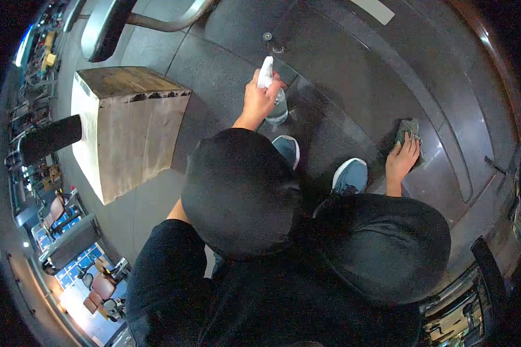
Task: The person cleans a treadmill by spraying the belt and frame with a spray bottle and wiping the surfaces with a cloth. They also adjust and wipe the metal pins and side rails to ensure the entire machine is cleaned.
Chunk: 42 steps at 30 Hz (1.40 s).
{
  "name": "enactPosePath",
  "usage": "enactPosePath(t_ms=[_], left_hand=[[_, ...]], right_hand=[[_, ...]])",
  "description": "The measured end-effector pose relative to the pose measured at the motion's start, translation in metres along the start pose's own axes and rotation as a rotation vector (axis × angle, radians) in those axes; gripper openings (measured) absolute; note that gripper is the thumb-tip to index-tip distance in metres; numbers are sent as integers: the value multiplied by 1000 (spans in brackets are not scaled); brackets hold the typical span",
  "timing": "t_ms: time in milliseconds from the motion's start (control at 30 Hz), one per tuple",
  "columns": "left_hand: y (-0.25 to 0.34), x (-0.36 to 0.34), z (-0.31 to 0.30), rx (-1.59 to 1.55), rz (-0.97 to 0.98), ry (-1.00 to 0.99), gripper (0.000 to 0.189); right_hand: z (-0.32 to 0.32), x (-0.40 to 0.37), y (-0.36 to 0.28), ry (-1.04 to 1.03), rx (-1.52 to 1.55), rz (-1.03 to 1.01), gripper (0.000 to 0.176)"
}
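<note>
My left hand [260,99] is wrapped round the neck of a spray bottle [278,111] with a white trigger head and a clear body holding liquid. The bottle is above the dark tiled floor, near my left shoe. To the right, my right hand [404,154] presses on a crumpled grey-green cloth [409,128] against a dark, shiny surface. Part of the cloth is hidden under the fingers. Two blue-grey shoes with white soles, the left one [287,151] and the right one [350,175], show between my hands.
A worn wooden box [139,139] stands at the left. Black padded bars [52,139] and a bent metal tube [171,22] are at the left and top. Curved dark ledges [428,110] run along the right. Padded equipment [103,287] shows at lower left.
</note>
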<state>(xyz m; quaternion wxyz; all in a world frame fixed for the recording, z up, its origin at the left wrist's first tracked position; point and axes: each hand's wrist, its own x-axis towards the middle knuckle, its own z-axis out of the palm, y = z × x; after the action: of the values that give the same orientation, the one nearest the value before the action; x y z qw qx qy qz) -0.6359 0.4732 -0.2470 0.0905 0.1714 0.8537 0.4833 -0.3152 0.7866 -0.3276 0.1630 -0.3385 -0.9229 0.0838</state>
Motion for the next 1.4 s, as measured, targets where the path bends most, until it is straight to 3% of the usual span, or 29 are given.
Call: enactPosePath(t_ms=[267,367,600,633,667,767,867,933,1000,1067,1100,1167,1267,1300,1367,1400], left_hand=[[0,-3,0,-89,-30,52,23],[1,-3,-9,22,-131,-48,23],[-2,-5,-29,-45,-124,-155,28],[-8,-7,-34,-150,-120,-99,30],[-15,-10,-41,-253,-116,-46,33],[-26,-13,-65,-151,-81,50,39],[-36,-16,-81,-267,-73,85,50],[-37,-21,-93,-257,-122,73,55],[-14,-34,-98,-247,-132,79,52],[4,-38,-106,-213,-139,95,49],[7,-41,-112,-200,-188,37,48],[6,-46,-124,-173,-318,-129,47],[7,-60,-146,1,-643,-602,44],[9,-61,-148,74,-733,-795,44],[16,-63,-140,115,-819,-1065,43],[16,-63,-131,63,-821,-1102,42]], right_hand=[[-2,0,1,-7,-3,10,48],[-2,-1,0,-14,-6,11,48],[0,8,4,-14,52,92,45],[-8,22,-10,-12,42,94,45],[-13,40,-27,-3,234,156,45],[-16,99,-98,-14,728,213,47],[2,145,-173,-41,699,-17,46],[31,157,-219,-97,822,-42,45],[72,162,-243,-235,1054,81,49],[65,164,-259,-239,965,86,48],[59,167,-257,-201,904,-9,46],[43,171,-248,-232,814,-3,44],[34,178,-220,-395,624,60,40],[36,176,-210,-365,595,44,40],[43,175,-192,-330,551,40,42],[45,172,-188,-338,549,37,42]])
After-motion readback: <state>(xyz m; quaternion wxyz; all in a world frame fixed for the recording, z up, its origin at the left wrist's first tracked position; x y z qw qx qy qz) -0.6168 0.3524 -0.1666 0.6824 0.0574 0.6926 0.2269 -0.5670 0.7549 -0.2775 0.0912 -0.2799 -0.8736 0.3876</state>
